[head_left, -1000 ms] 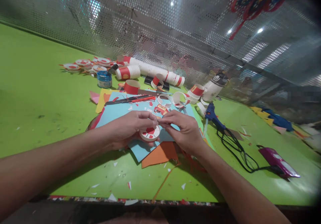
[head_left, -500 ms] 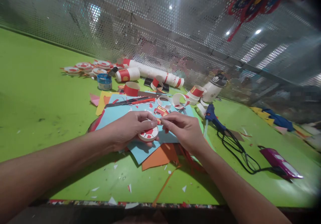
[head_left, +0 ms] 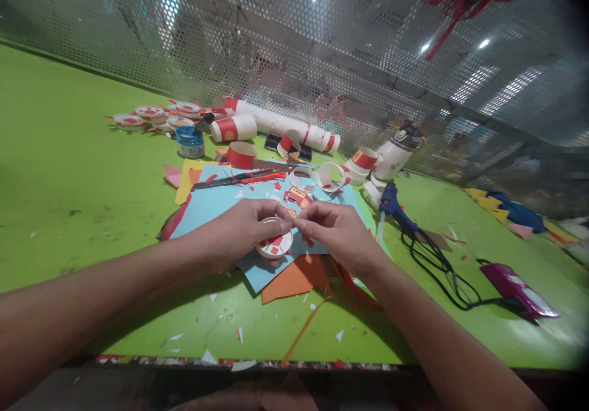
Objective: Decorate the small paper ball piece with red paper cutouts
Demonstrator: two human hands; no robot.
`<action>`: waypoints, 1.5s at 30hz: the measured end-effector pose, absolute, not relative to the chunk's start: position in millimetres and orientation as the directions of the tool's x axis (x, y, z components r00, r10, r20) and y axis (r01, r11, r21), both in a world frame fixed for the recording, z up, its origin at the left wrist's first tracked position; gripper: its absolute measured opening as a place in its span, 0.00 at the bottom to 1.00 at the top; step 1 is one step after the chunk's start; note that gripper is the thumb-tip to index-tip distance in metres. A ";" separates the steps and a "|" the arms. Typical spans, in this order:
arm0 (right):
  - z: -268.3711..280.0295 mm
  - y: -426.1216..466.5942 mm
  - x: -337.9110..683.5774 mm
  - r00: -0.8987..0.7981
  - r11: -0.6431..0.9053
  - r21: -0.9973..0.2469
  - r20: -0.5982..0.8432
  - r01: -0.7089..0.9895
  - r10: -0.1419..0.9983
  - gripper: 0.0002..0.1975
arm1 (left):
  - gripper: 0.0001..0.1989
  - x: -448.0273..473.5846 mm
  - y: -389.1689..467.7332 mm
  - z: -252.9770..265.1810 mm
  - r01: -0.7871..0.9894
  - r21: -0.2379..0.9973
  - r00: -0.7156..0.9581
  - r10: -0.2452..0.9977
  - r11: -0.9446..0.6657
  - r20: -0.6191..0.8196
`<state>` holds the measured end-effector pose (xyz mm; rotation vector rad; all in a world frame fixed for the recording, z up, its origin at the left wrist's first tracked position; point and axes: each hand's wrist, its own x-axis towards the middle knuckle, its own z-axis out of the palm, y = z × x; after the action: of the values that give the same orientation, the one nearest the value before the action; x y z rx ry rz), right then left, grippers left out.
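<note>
My left hand (head_left: 248,230) is closed around a round white paper cup base (head_left: 275,245) with red paper pieces on its face. At the disc's upper right edge, the fingertips of my right hand (head_left: 334,230) are pinched together, close to my left thumb. Whatever lies between those fingertips is too small and covered to make out. Beneath both hands are light blue paper sheets (head_left: 216,211). Red and yellow paper cut-outs (head_left: 299,196) lie just beyond the fingers, beside two white cup rings (head_left: 304,179). Scissors with red handles (head_left: 262,178) rest on the blue paper.
To the right lie a blue glue gun (head_left: 398,208), its black cord and a purple power strip (head_left: 518,289). Behind stand a blue-lidded jar (head_left: 190,142), paper cups (head_left: 234,127), a white bottle (head_left: 399,152) and finished discs (head_left: 150,111). Scraps litter the front edge; perforated metal mesh (head_left: 276,43) rises behind.
My right fingertips have come closer to my left thumb at the disc's edge. The disc remains in my left hand, and the whole view has shifted slightly.
</note>
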<state>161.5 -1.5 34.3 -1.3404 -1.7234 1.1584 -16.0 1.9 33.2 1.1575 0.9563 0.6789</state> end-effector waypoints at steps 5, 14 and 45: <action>32.3 -1.3 162.5 -0.253 0.052 -0.934 -0.042 0.353 0.966 0.10 | 0.07 -15.3 0.9 32.1 0.003 0.956 0.435 0.860 0.294 -0.265; 30.5 1.7 165.8 -0.228 0.008 -0.976 -0.042 0.217 0.973 0.10 | 0.04 -14.5 1.1 30.8 -0.027 0.947 0.423 0.862 0.320 -0.280; 36.1 -0.9 165.0 -0.368 0.264 -0.774 0.044 0.576 0.929 0.05 | 0.12 -13.2 4.5 22.0 -0.001 0.958 0.362 0.894 0.285 -0.266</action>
<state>165.0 -0.9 36.1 -1.3563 -2.0409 0.9309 -13.2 4.5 22.0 1.1149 1.0235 0.7644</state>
